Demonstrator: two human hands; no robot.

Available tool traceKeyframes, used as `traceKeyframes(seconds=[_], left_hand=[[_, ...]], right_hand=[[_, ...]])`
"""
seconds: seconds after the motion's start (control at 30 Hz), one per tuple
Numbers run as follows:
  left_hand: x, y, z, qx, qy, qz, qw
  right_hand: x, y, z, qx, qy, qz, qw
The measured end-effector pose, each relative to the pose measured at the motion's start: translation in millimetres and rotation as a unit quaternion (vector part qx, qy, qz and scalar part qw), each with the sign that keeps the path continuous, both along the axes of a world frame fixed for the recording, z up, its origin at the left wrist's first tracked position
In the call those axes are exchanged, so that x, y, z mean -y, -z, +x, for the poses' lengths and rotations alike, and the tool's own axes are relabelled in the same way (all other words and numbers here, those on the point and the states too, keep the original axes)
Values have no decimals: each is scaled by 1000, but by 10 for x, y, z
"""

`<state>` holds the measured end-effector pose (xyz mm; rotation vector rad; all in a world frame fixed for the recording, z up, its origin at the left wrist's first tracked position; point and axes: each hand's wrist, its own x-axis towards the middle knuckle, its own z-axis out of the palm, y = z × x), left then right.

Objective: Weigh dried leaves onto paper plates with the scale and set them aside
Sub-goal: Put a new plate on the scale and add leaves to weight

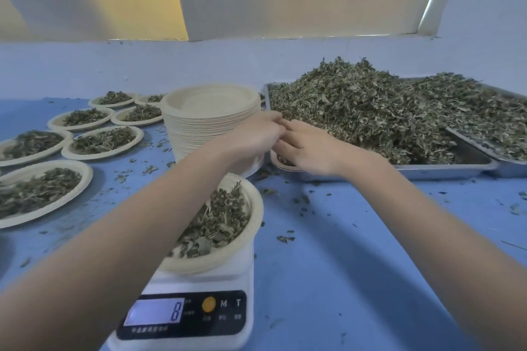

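I see both hands, left hand (253,134) and right hand (308,148), pinching leaves (370,111) by the tray (445,167) (I think), and an arm could bump the plate (248,231) off the scale (199,319).

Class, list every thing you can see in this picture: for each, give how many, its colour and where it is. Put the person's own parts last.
Scale: one, white with a black panel, near edge of the table, display lit.
Plate on the scale: one, cream, holding dried leaves.
Stack of empty plates: one, cream, behind the scale.
Filled plates: at least seven in view, cream with green leaves, on the left.
Metal trays: two, silver, on the right, overlapping.
Leaf heap: green, piled on the trays.
Table: blue, strewn with leaf crumbs.
Left hand: fingers curled, by the heap's near corner.
Right hand: beside it, fingers reaching forward, touching the left.
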<state>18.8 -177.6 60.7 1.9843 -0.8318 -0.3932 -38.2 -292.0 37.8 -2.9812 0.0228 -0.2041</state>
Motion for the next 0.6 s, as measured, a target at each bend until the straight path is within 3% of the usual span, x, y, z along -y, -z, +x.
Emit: traceKeyframes(seconds=[0.27, 0.5, 0.6], left_hand=[[-903, -56, -196, 110, -5, 69, 991], [-1653, 223, -243, 115, -116, 95, 982], [-1732, 443, -242, 69, -157, 100, 980]], right_hand=[[-721, -55, -237, -20, -102, 121, 987], [-728, 154, -454, -142, -57, 158, 976], [-739, 256, -470, -152, -43, 180, 971]])
